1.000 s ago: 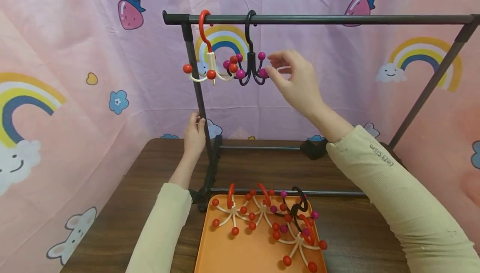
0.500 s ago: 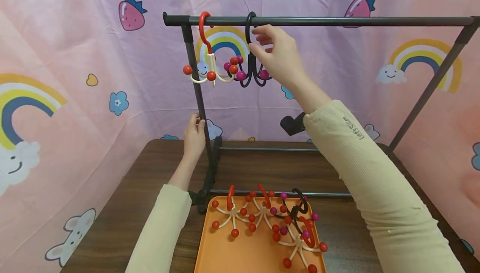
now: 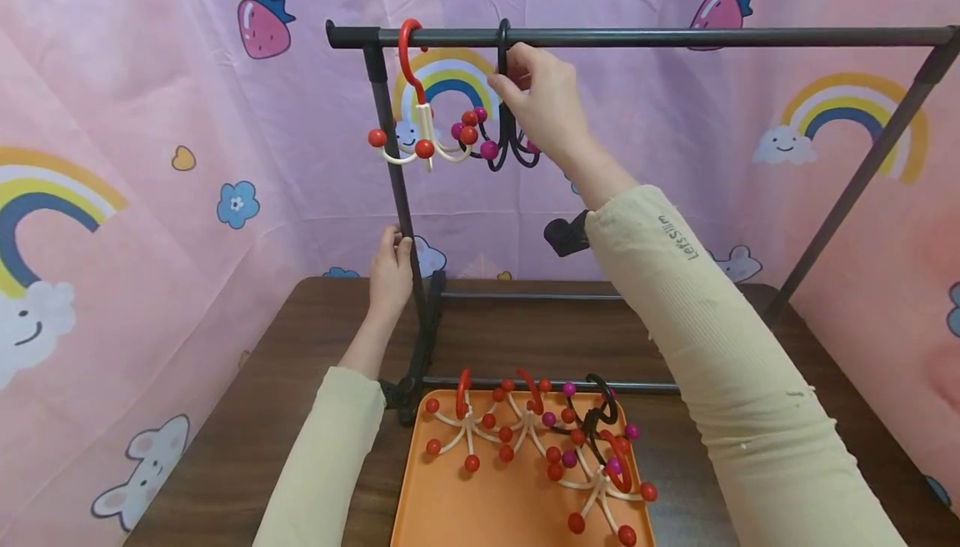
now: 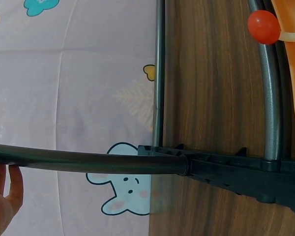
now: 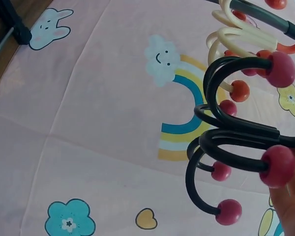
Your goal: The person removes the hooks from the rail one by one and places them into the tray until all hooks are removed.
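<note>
My right hand [image 3: 547,105] pinches the hook stem of a black multi-arm hanger [image 3: 505,126], which hangs on the rack's top bar [image 3: 675,37]. Magenta balls tip its curved arms, large in the right wrist view. To its left on the bar hangs a cream hanger [image 3: 425,126] with a red hook and red balls. Lower down, my left hand [image 3: 390,280] holds the rack's left post [image 3: 400,188]; the left wrist view has its fingers against the post [image 4: 88,161]. The right fingertips are partly hidden behind the black stem.
An orange tray [image 3: 465,505] on the wooden table [image 3: 262,388] bears three cream-and-red hangers and one black hanger [image 3: 592,422]. The rack's lower rail [image 3: 645,386] runs just behind the tray. A patterned cloth [image 3: 315,138] hangs behind.
My right hand has moved left and up from beside the black hanger's balls to its hook stem. The black hanger has shifted and turned slightly. My left hand stays on the post.
</note>
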A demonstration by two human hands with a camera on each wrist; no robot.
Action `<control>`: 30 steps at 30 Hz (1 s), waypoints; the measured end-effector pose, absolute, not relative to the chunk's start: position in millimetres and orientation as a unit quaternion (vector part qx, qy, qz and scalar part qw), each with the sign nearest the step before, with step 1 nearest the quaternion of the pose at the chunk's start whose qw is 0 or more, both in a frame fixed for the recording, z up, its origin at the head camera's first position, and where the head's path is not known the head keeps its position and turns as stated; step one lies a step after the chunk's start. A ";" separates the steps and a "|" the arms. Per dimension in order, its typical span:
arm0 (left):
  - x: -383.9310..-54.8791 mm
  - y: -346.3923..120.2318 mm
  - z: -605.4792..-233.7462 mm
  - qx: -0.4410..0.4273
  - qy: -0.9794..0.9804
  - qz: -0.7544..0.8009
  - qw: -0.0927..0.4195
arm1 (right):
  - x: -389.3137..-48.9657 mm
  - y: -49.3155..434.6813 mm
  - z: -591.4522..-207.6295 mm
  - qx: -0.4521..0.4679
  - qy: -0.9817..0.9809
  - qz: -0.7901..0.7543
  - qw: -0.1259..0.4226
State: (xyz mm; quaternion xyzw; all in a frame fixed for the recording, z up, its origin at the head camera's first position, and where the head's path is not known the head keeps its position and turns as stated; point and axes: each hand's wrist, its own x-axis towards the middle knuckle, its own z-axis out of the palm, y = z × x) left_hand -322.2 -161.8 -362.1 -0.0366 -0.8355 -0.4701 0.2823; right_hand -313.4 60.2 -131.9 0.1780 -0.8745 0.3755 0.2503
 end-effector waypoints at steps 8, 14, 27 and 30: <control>-323.2 -161.5 -361.0 -0.037 -0.836 -0.472 0.278 | -312.2 65.0 -126.3 0.177 -0.870 0.375 0.268; -321.1 -162.2 -361.2 -0.028 -0.840 -0.473 0.264 | -308.6 73.7 -119.9 0.155 -0.864 0.386 0.285; -320.7 -162.3 -359.2 -0.026 -0.841 -0.472 0.262 | -302.4 100.6 -133.1 0.114 -0.846 0.419 0.308; -320.1 -162.9 -360.7 -0.026 -0.839 -0.477 0.261 | -303.3 104.6 -133.2 0.113 -0.841 0.425 0.316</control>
